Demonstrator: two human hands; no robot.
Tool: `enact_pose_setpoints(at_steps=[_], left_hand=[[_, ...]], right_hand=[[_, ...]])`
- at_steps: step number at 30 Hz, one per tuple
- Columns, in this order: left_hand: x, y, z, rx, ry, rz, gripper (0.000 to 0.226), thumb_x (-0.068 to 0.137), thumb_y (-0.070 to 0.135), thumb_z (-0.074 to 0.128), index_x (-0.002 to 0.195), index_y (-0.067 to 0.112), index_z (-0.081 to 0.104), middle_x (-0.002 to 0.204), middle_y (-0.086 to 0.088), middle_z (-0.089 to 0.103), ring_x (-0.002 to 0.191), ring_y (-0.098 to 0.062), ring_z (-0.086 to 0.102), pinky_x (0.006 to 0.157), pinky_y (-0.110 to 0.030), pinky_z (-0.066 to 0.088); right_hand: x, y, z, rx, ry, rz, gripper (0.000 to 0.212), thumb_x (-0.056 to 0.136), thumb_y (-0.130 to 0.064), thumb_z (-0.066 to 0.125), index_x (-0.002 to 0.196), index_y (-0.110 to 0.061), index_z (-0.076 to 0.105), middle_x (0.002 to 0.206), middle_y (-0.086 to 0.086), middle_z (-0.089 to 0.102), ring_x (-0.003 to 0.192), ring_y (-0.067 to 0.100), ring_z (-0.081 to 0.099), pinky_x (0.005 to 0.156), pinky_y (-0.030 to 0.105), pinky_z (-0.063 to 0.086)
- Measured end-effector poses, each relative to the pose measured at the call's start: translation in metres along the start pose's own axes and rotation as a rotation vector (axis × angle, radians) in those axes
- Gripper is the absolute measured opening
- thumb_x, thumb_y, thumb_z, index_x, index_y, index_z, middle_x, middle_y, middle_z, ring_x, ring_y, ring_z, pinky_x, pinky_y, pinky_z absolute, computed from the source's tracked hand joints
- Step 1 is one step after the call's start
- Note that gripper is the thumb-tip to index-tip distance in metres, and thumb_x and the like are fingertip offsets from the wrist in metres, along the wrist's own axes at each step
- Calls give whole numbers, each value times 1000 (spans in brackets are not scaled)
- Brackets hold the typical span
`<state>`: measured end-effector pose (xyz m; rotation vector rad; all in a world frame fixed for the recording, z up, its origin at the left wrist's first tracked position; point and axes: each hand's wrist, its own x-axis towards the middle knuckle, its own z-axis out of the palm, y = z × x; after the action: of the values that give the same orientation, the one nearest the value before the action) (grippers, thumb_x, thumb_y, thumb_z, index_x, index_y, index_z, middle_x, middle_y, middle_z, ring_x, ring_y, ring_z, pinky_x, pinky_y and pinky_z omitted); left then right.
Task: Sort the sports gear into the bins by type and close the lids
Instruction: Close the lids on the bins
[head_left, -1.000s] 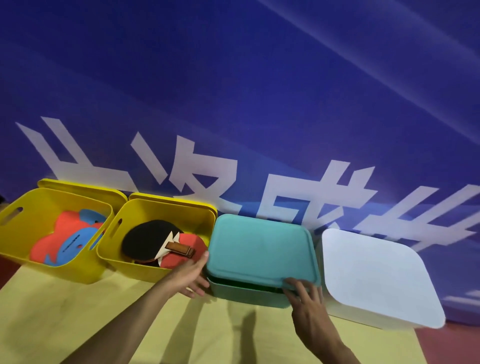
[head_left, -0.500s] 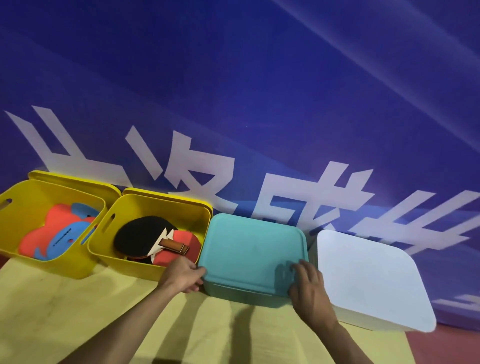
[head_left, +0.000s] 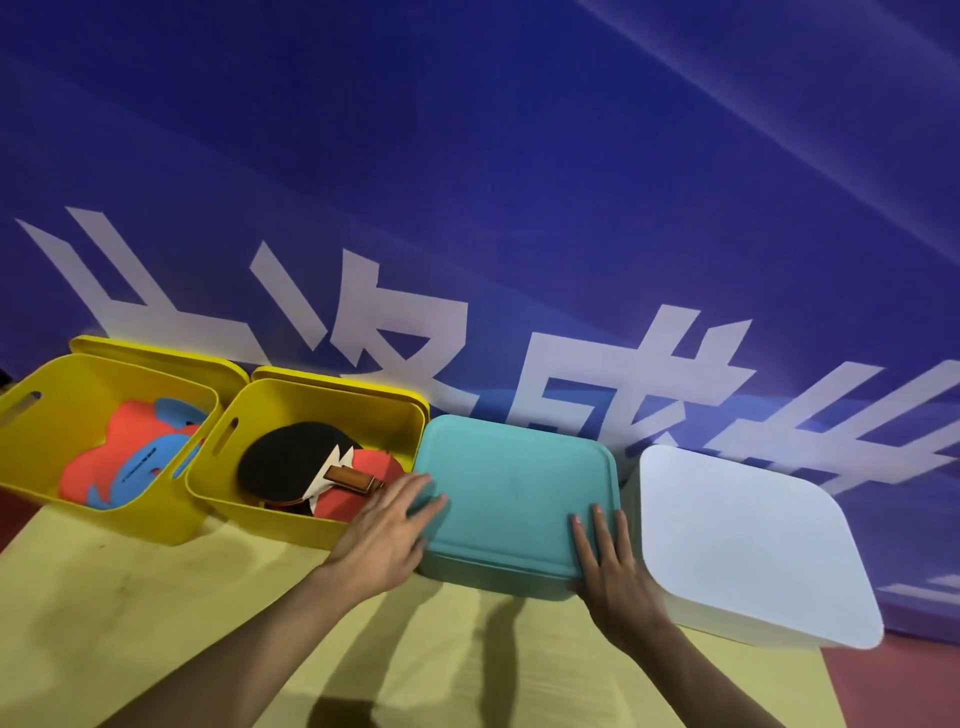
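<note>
Bins stand in a row on the yellow surface against a blue banner. White bin, far right, is lidded. Teal bin, just beside it, carries its lid. Two yellow bins at left are uncovered; one holds paddles, the other foam shapes. Left hand lies flat, fingers spread, on the teal lid's left edge. Right hand lies flat on its near right corner. Neither grasps anything.

Both hands lie flat on the teal lid.
</note>
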<state>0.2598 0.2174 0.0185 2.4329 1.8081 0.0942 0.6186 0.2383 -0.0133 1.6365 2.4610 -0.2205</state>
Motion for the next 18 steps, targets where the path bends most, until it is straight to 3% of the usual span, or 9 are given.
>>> enact_pose_setpoints(at_steps=[3, 5, 7, 9, 11, 13, 15, 18], left_hand=[[7, 8, 5, 3, -209, 66, 72, 99, 33, 45, 162, 29, 11, 168, -9, -9, 157, -27, -7, 126, -41, 3], [9, 13, 8, 35, -344, 36, 80, 100, 21, 45, 161, 28, -6, 162, -9, -27, 153, -27, -20, 125, -39, -3], [9, 17, 9, 72, -396, -6, 100, 91, -11, 45, 160, 29, -15, 160, -8, -35, 151, -27, -26, 125, -39, -1], [9, 18, 10, 92, -406, -14, 120, 75, -31, 42, 158, 30, -19, 158, -7, -39, 148, -28, -30, 125, -39, 1], [9, 18, 13, 91, -400, 14, 125, 68, -35, 38, 158, 29, -21, 157, -8, -40, 147, -28, -31, 127, -40, 0], [8, 14, 18, 54, -385, 21, 124, 68, -35, 36, 158, 30, -19, 158, -8, -38, 148, -29, -30, 128, -41, 3], [8, 9, 24, 6, -370, 22, 121, 72, -33, 39, 159, 32, -16, 161, -6, -35, 151, -29, -27, 128, -42, 7], [9, 8, 26, -11, -368, 32, 117, 77, -31, 41, 160, 31, -13, 162, -7, -33, 151, -30, -26, 128, -42, 4]], right_hand=[[-4, -3, 0, -33, 0, 9, 71, 104, -50, 29, 161, -9, 18, 164, 25, 19, 146, 58, 17, 101, 62, 43], [-5, -4, 3, -48, -5, 37, 71, 105, -51, 7, 161, -8, 17, 165, 24, 17, 147, 57, 14, 105, 61, 37], [-5, -5, 7, -48, -13, 62, 73, 104, -50, -2, 161, -7, 16, 165, 25, 15, 148, 57, 12, 109, 64, 34], [-4, -7, 6, -31, -47, 86, 73, 105, -51, 3, 161, -6, 16, 165, 26, 14, 147, 58, 11, 110, 67, 33], [-2, -8, 5, -25, -97, 85, 79, 102, -57, 25, 161, -5, 13, 165, 27, 11, 147, 60, 7, 110, 70, 30], [3, -6, 5, -31, -148, 38, 99, 93, -67, 41, 161, -7, 1, 166, 26, -2, 145, 63, -4, 113, 73, 19], [10, -4, 5, -27, -195, 4, 109, 89, -73, 44, 160, -12, -12, 166, 22, -15, 144, 64, -11, 113, 76, 10], [12, -10, 3, -26, -211, 64, 116, 82, -63, 67, 162, -15, -2, 167, 23, -7, 143, 66, -4, 111, 77, 13]])
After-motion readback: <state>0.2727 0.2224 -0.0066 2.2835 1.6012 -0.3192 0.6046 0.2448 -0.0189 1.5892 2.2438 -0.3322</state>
